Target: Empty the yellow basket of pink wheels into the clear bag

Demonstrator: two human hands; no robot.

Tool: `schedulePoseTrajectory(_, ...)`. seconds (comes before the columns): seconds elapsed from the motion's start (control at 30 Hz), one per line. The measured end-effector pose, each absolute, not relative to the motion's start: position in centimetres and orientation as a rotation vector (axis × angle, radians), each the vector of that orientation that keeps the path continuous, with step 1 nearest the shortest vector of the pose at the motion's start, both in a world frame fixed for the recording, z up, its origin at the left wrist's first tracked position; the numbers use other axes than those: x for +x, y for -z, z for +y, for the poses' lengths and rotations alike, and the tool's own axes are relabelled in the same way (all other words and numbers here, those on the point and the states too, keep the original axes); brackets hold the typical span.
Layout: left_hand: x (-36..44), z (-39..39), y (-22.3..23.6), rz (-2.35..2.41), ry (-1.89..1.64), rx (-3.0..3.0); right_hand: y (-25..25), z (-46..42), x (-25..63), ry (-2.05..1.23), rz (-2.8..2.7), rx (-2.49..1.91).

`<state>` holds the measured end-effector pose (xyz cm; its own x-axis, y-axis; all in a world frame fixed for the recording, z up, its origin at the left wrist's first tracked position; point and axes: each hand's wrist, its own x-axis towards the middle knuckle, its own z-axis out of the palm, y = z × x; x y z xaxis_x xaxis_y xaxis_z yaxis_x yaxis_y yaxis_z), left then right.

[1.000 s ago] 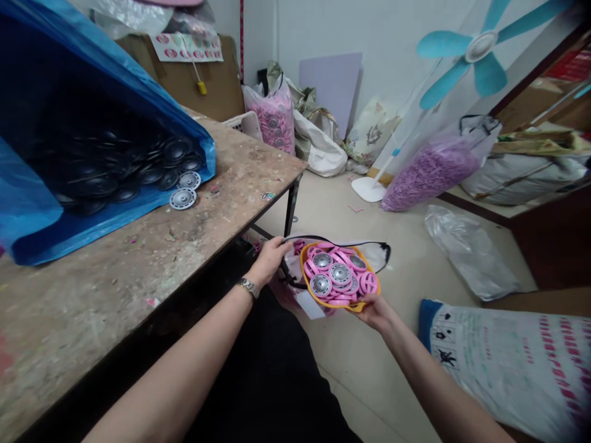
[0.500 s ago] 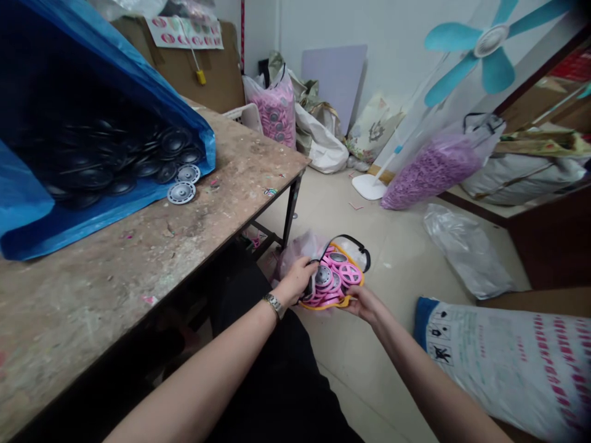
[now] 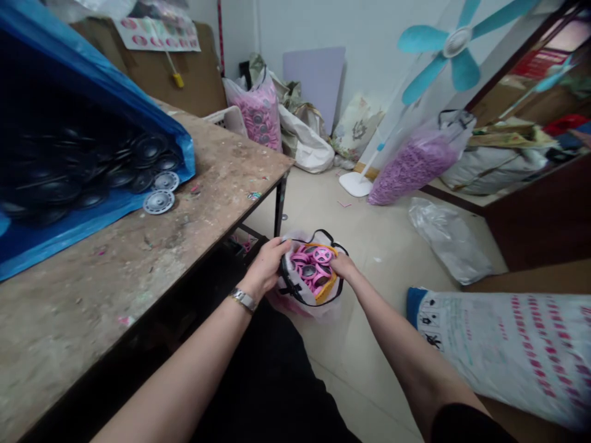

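A clear plastic bag (image 3: 301, 298) with black straps hangs low between my knees and the floor, its mouth spread open. My left hand (image 3: 268, 264) is closed on the near-left edge of this bag. Inside the mouth sits a yellow-orange container (image 3: 327, 290), tilted, only part of its rim and side showing. Pink wheel-shaped pieces with grey centres (image 3: 310, 269) fill the opening. My right hand (image 3: 343, 266) is closed at the right side of the container's rim; its fingertips are partly hidden among the pink pieces.
On my left is a worn worktable (image 3: 221, 178) bearing a blue sack (image 3: 187, 154) of black discs and two grey discs (image 3: 159, 201). A blue fan (image 3: 457, 43), a bag of purple pieces (image 3: 410, 163) and a white printed sack (image 3: 498, 338) stand around.
The container has tipped and sunk into the bag, whose strapped mouth now surrounds it. Both hands moved left in view; my left hand now grips the bag's edge.
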<state>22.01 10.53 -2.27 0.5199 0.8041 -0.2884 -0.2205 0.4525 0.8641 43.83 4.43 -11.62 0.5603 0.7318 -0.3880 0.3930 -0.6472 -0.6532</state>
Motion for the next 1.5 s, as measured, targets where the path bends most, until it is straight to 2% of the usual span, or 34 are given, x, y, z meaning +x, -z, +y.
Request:
schedulePoseTrajectory(0.17,21.5,11.8,1.3,0.786,-0.768,0.891,7.6,6.7,44.2,-0.529,-1.139,-2.637)
schedulePoseTrajectory(0.3,21.9,12.3,1.0,0.769,-0.754,0.919,6.9,7.6,41.0,-0.31,-1.394,-2.7)
schedulePoseTrajectory(0.47,21.3,11.7,1.0,0.797,-0.719,0.982,6.9,7.7,40.6,-0.224,-1.617,-2.775)
schedulePoseTrajectory(0.8,19.3,13.3,2.1,0.848,-0.782,1.012,3.1,8.5,42.4,0.073,-1.806,-2.731)
schedulePoseTrajectory(1.33,18.3,12.5,3.4,0.831,-0.79,0.977,0.0,5.0,44.6,0.238,-1.815,-2.763)
schedulePoseTrajectory(1.5,18.2,12.2,3.6,0.812,-0.81,0.953,-3.6,3.5,45.8,0.349,-1.675,-2.735)
